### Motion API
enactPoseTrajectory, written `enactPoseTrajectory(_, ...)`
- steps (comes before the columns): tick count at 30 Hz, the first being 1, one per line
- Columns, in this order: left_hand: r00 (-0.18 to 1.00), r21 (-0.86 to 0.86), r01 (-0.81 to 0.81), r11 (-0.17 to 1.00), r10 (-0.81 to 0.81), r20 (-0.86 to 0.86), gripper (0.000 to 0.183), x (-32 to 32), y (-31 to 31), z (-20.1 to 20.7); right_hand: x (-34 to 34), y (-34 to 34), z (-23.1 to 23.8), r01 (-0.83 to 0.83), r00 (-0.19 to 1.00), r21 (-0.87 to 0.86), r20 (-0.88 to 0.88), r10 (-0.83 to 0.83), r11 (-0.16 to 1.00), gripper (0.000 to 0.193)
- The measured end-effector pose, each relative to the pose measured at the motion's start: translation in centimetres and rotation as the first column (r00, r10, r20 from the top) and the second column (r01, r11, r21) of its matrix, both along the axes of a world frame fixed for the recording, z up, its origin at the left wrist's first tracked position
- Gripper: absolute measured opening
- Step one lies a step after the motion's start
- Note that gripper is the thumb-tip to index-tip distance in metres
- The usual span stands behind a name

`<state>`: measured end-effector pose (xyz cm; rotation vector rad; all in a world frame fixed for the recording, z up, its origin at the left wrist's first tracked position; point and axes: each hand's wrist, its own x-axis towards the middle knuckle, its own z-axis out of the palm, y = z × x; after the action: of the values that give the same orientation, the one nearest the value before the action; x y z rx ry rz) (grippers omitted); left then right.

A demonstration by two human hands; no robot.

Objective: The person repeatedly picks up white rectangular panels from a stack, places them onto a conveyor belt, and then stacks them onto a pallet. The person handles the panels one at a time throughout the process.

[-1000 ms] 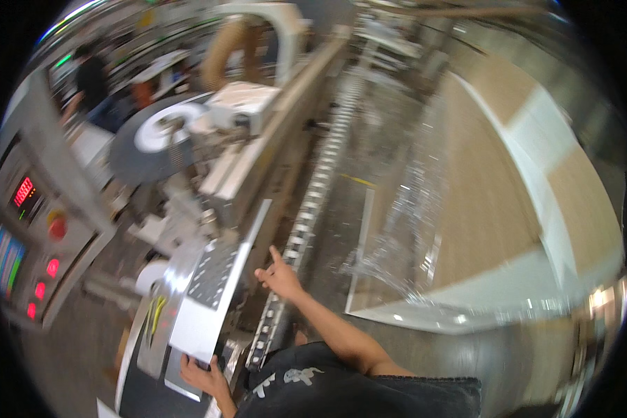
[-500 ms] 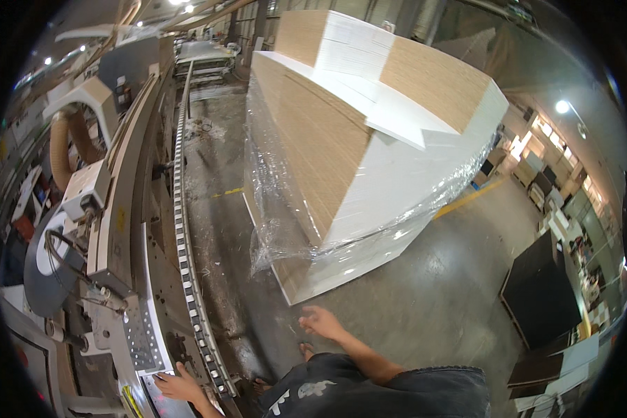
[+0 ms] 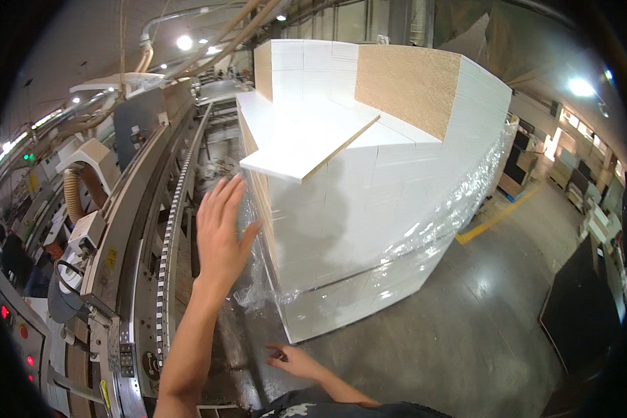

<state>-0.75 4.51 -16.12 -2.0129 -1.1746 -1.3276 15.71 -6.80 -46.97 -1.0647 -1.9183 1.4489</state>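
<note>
My left hand [image 3: 224, 230] is raised in front of the stack's left corner, open, its fingers stretched upward and the thumb apart. It holds nothing and is just below a loose white panel [image 3: 303, 143]. This panel lies askew on the stack of white-faced boards [image 3: 341, 223], with one corner jutting past the near edge and a tan raw edge on its right side. Low in front of the stack's base is my right hand [image 3: 292, 361], loosely curled and empty, touching nothing.
On the left runs a long machine with a roller track [image 3: 168, 258] and a ribbed hose [image 3: 73, 195]. Clear stretch film [image 3: 460, 202] wraps the stack's lower part. A dark panel stack [image 3: 582, 306] stands at the right, and a yellow line [image 3: 494, 216] marks the floor.
My left hand has left the machine's edge and risen toward the loose panel. My right hand remains low before the stack. The view has tilted up and shifted, and the stack appears closer.
</note>
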Motion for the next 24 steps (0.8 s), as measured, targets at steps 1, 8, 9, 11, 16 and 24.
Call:
enactPoseTrajectory(1,0.998,0.044,-0.017,0.999,0.020,-0.057,0.066,1.7,1.3,1.5,1.2,-0.2,-0.7,0.026,0.994,-0.049,-0.107,-0.031,0.998,0.057)
enactPoseTrajectory(8,0.979,0.240,-0.076,0.968,0.118,-0.166,0.033,2.9,5.1,4.5,7.4,0.8,1.4,0.066,0.912,-0.279,-0.373,-0.172,0.958,0.052)
enactPoseTrajectory(9,0.978,0.269,-0.091,0.959,0.137,-0.158,0.026,3.2,4.5,4.8,8.1,1.4,2.0,0.048,0.889,-0.297,-0.422,-0.176,0.954,0.051)
enactPoseTrajectory(11,0.971,0.316,-0.114,0.942,0.172,-0.164,0.026,1.9,2.7,4.5,8.8,2.8,4.8,-0.001,0.873,-0.289,-0.468,-0.140,0.957,0.052)
enactPoseTrajectory(16,0.943,0.375,-0.233,0.897,0.303,-0.140,0.022,-3.1,-6.3,3.9,9.5,8.8,17.5,-0.072,0.781,-0.166,-0.623,-0.048,0.983,0.070)
enactPoseTrajectory(24,0.820,0.193,-0.570,0.798,0.543,0.180,0.028,-14.2,-32.5,-1.8,-0.4,12.1,28.3,-0.321,0.450,0.039,-0.873,0.189,0.946,0.089)
